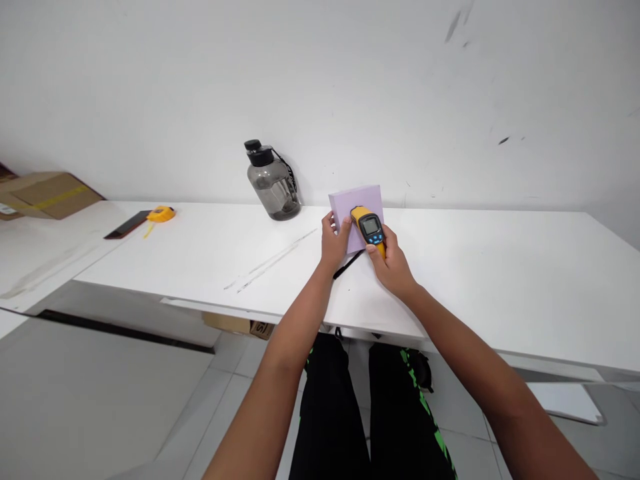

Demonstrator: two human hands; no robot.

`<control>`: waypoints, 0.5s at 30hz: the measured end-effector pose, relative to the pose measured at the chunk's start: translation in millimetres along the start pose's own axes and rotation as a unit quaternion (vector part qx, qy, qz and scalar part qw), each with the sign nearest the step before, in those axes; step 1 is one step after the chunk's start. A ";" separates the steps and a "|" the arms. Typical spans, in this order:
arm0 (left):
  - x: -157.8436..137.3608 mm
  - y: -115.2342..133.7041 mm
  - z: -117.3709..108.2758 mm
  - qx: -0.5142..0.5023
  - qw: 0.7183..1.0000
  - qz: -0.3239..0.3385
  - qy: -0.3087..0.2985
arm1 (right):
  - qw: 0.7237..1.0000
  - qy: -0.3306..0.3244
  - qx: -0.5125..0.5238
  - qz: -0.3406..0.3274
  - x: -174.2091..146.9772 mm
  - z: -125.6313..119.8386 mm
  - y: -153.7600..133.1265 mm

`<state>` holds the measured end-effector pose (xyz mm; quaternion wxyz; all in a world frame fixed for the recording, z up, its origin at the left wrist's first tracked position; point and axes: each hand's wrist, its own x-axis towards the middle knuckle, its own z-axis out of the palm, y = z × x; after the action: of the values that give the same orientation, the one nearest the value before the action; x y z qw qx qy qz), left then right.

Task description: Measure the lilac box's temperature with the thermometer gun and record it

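My left hand point(334, 241) grips a light purple box point(357, 198) by its left side, thumb on the near face and fingers behind the edge. The box is held up, tilted, over the white table. In my right hand point(393, 267) is a yellow and black infrared thermometer point(370, 225), its small screen and blue buttons facing me. The thermometer's front end is close against the purple face; whether it touches I cannot tell. A black pen point(347, 265) lies on the table just below the box.
A grey translucent water bottle point(274, 187) with a black lid stands near the wall. To the left lie a yellow tape measure point(161, 213) and a dark flat strip point(127, 225). Cardboard boxes point(53, 193) sit at the far left. The white table point(490, 280) runs along the wall.
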<state>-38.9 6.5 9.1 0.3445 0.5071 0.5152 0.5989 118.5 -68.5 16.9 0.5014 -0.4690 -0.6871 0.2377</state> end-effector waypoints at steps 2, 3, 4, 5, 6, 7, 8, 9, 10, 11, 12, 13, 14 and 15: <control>0.4 -0.6 0.0 -0.003 1.000 0.002 -0.001 | 1.000 0.003 -0.001 -0.001 0.2 0.3 0.8; 0.4 -0.6 0.0 -0.004 1.000 0.001 -0.001 | 1.000 0.004 -0.001 -0.002 0.3 0.4 1.1; 0.4 -0.5 -0.1 -0.004 1.000 -0.001 0.000 | 1.000 0.005 -0.002 -0.002 0.4 0.6 1.4; 0.3 -0.2 -0.1 -0.004 1.000 -0.003 0.001 | 1.000 0.005 -0.003 -0.002 0.4 0.8 1.5; 0.2 0.1 -0.2 -0.004 1.000 -0.004 0.001 | 1.000 0.004 -0.005 -0.002 0.4 0.9 1.5; 0.1 0.5 -0.2 -0.004 1.000 -0.005 0.001 | 1.000 0.004 -0.006 -0.001 0.5 1.1 1.5; 0.0 0.9 -0.1 -0.004 1.000 -0.005 0.001 | 1.000 0.004 -0.007 0.000 0.4 1.3 1.5; 0.0 1.3 -0.1 -0.005 1.000 -0.005 0.001 | 1.000 0.004 -0.008 0.000 0.4 1.4 1.5; -0.1 1.6 0.0 -0.005 1.000 -0.004 0.002 | 1.000 0.004 -0.008 0.000 0.4 1.6 1.5; 0.0 1.8 0.2 -0.005 1.000 -0.004 0.003 | 1.000 0.005 -0.008 0.000 0.4 1.7 1.6; 0.0 2.0 0.3 -0.006 1.000 -0.004 0.003 | 1.000 0.005 -0.007 0.000 0.4 1.7 1.6; 0.1 1.9 0.5 -0.007 1.000 -0.004 0.004 | 1.000 0.004 -0.007 0.001 0.4 1.7 1.5; 0.1 1.8 0.6 -0.008 1.000 -0.004 0.003 | 1.000 0.003 -0.008 0.002 0.4 1.6 1.4; 0.2 1.6 0.7 -0.009 1.000 -0.004 0.003 | 1.000 0.001 -0.010 0.004 0.4 1.5 1.1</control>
<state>-38.1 6.5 10.7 0.3498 0.5005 0.5129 0.6034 117.5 -67.4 15.6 0.4961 -0.4768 -0.6875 0.2320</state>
